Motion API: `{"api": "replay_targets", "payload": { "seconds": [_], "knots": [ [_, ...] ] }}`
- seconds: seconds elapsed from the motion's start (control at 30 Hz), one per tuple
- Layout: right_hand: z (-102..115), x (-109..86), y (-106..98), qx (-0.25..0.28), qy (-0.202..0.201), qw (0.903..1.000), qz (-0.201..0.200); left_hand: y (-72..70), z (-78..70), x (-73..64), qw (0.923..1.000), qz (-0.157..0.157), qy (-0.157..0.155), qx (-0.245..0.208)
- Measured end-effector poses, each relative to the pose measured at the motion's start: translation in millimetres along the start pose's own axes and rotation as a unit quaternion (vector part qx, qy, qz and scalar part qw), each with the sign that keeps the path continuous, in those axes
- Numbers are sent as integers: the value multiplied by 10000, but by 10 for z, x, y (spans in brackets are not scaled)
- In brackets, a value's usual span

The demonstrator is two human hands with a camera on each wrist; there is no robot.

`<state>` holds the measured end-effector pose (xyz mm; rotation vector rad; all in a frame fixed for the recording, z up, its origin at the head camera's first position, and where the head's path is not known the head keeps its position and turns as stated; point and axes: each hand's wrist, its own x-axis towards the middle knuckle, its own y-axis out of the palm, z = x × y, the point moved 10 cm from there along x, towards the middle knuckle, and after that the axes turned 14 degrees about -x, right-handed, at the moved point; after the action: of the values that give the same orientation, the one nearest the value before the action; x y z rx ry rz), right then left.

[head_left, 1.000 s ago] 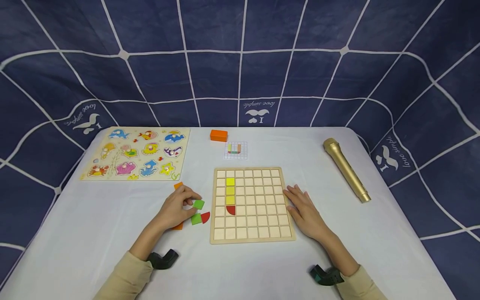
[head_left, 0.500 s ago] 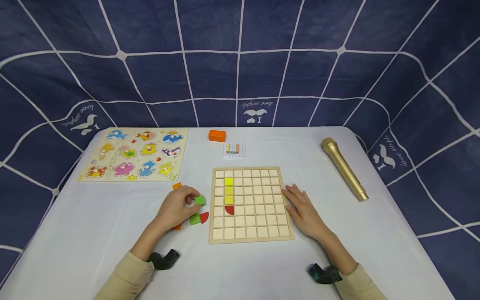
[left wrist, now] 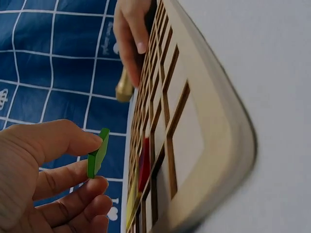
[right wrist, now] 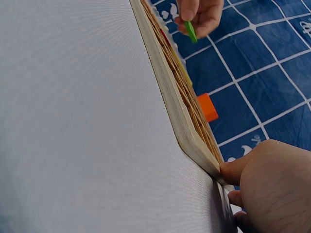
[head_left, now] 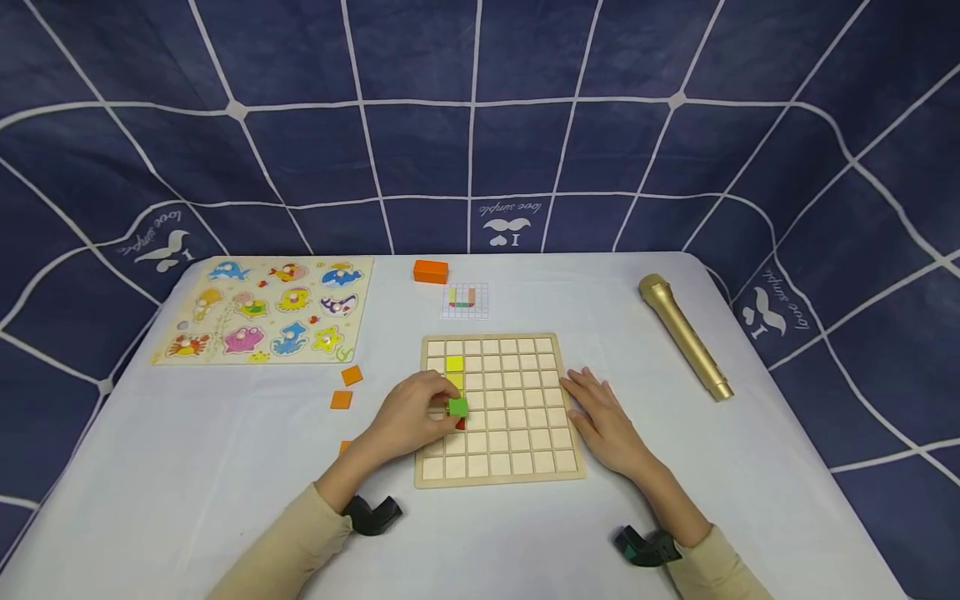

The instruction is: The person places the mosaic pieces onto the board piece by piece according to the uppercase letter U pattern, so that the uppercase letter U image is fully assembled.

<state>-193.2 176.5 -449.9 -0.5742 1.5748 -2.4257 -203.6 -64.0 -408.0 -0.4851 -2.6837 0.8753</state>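
Observation:
My left hand (head_left: 412, 414) pinches a green square tile (head_left: 458, 407) between thumb and fingertips. In the left wrist view the tile (left wrist: 98, 154) is tilted on edge, apart from the wooden grid board (head_left: 498, 482). Below it on the board lies a red quarter-circle tile (head_left: 461, 425), partly covered by the fingers. Yellow square tiles (head_left: 454, 363) line the same column above the red one. My right hand (head_left: 609, 422) rests at the board's right edge, fingers extended and touching the rim. My left hand and forearm hide the spot where loose green and red tiles lay.
Loose orange square tiles (head_left: 341, 400) lie left of the board. Behind it are a small pattern card (head_left: 465, 301) and an orange block (head_left: 431, 272). A sea-animal peg puzzle (head_left: 303, 350) sits back left; a gold microphone (head_left: 686, 337) lies on the right.
My left hand has picked up the green tile from the table left of the board and carried it right, over the board's left columns. My right hand has stayed at the edge.

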Motion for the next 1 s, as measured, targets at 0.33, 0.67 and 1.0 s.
{"api": "replay_targets", "payload": {
  "seconds": [0.33, 0.67, 1.0],
  "knots": [
    [28, 5, 2, -46, -21, 10000, -17, 257, -16, 71, 9993, 323, 124, 105],
    [33, -3, -7, -50, -21, 10000, -25, 347, -54, 79, 9982, 415, 261, 342],
    [18, -3, -9, -51, -31, 10000, -19, 341, -90, 77, 9969, 360, 340, 617]
  ]
}}
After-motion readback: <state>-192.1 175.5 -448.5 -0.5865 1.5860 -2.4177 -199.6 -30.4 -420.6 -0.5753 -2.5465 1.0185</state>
